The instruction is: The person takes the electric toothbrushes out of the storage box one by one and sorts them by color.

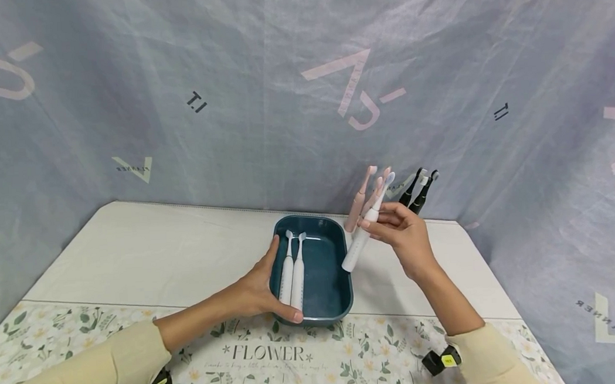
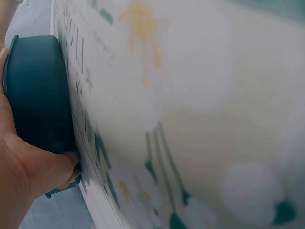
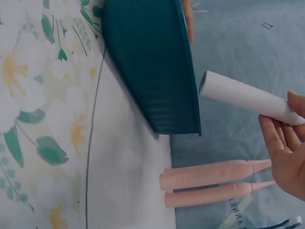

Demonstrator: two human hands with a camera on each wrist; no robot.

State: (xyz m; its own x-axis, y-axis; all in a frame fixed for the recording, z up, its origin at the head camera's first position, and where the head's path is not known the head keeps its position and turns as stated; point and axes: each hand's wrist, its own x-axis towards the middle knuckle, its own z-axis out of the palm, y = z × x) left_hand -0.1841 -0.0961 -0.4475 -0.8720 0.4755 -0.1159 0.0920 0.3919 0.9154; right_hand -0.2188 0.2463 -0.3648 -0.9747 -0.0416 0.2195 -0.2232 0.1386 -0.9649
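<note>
A dark teal plastic tray (image 1: 320, 273) stands at the middle of the table, and my left hand (image 1: 252, 292) grips its left side, thumb over the near rim. In the left wrist view, fingers of that hand (image 2: 28, 164) wrap the tray's outer wall (image 2: 40, 90). Two white electric toothbrushes (image 1: 293, 278) lie side by side along the tray's left, heads away from me. My right hand (image 1: 402, 236) pinches another white electric toothbrush (image 1: 357, 250) near its neck, head up, handle end over the tray's right rim. The right wrist view shows its handle (image 3: 245, 98) tilted beside the tray.
Several pink electric toothbrushes (image 1: 357, 205) stand upright behind the right hand, just right of the tray. Farther right are black toothbrushes (image 1: 420, 198), partly hidden by that hand. A grey-blue printed curtain (image 1: 220, 144) hangs behind the table. A floral mat (image 1: 276, 370) covers the near part.
</note>
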